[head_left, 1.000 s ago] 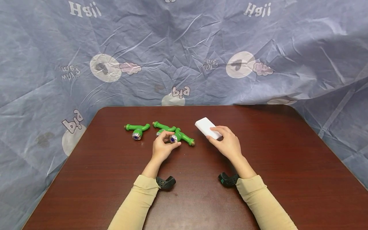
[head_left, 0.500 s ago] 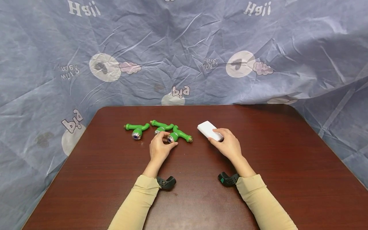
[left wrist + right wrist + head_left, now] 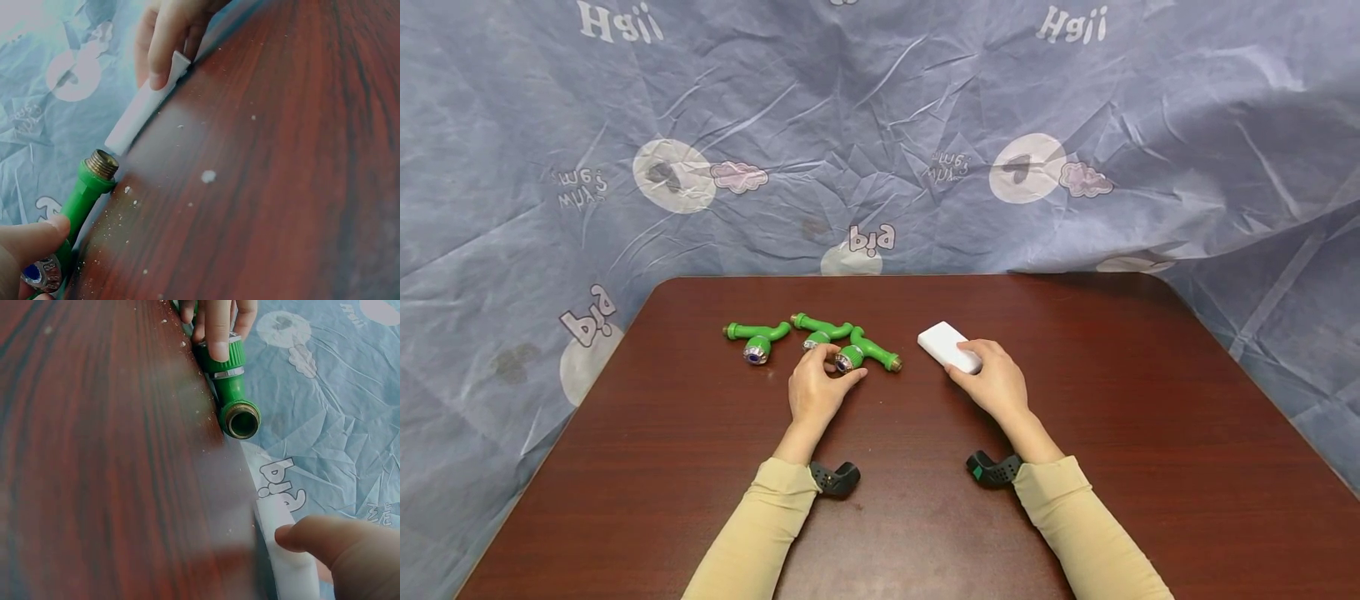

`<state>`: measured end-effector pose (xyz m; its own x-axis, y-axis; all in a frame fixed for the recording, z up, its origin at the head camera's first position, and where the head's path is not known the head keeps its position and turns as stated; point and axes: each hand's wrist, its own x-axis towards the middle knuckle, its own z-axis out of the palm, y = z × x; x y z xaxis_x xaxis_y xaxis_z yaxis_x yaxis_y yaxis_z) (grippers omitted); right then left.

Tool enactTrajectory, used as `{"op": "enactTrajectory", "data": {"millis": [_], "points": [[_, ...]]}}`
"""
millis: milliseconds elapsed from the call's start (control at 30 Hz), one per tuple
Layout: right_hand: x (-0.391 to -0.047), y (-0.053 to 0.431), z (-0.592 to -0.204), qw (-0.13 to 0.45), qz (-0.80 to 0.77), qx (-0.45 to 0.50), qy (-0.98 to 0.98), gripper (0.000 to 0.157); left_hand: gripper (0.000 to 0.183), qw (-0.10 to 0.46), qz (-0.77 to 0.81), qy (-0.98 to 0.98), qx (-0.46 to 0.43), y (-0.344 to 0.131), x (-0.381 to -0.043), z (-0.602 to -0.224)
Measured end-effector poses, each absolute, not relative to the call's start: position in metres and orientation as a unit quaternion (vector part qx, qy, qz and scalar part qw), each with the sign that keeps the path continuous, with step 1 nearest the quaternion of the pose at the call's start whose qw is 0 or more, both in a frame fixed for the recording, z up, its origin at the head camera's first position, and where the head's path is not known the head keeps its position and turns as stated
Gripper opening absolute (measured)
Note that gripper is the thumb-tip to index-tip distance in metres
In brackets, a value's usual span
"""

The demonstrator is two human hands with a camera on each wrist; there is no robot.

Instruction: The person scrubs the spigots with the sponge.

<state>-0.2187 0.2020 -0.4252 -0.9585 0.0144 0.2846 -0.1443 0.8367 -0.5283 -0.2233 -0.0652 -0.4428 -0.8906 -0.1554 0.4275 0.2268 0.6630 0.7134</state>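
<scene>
A green faucet with a brass threaded end and a chrome-rimmed knob lies in the middle of the table. My left hand grips it at the knob, between thumb and fingers. To the right, my right hand holds a white rectangular block by its near end, the thumb along one edge. The block appears to lie flat on the tabletop. A second green faucet, partly hidden behind my left hand, lies against or very near the first. Farther left is a third green faucet.
The dark red-brown wooden table has small white specks on its surface. A wrinkled blue-grey printed cloth hangs behind its far edge. Black wrist devices sit below both hands.
My left hand has moved slightly left with its faucet and nudged the middle faucet left. My right hand has lowered the white block from a tilt and drawn it a little toward me.
</scene>
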Motion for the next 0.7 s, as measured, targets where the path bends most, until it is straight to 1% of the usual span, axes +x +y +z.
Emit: {"op": "enactTrajectory", "data": {"millis": [167, 433, 533, 700], "points": [[-0.2179, 0.2013, -0.4273, 0.139, 0.28, 0.036, -0.949, 0.049, 0.05, 0.237, -0.415, -0.878, -0.019, -0.0647, -0.2214, -0.4431], [-0.2161, 0.1992, -0.4293, 0.138, 0.289, 0.039, -0.947, 0.068, 0.048, 0.251, -0.423, -0.871, -0.006, -0.0651, -0.22, -0.4455], [-0.216, 0.1996, -0.4292, 0.137, 0.287, 0.049, -0.947, 0.069, 0.045, 0.267, -0.42, -0.868, -0.005, -0.0656, -0.2209, -0.4449], [-0.2144, 0.2035, -0.424, 0.124, 0.274, 0.079, -0.95, 0.069, 0.04, 0.294, -0.383, -0.875, -0.03, -0.0706, -0.2232, -0.443]]}}
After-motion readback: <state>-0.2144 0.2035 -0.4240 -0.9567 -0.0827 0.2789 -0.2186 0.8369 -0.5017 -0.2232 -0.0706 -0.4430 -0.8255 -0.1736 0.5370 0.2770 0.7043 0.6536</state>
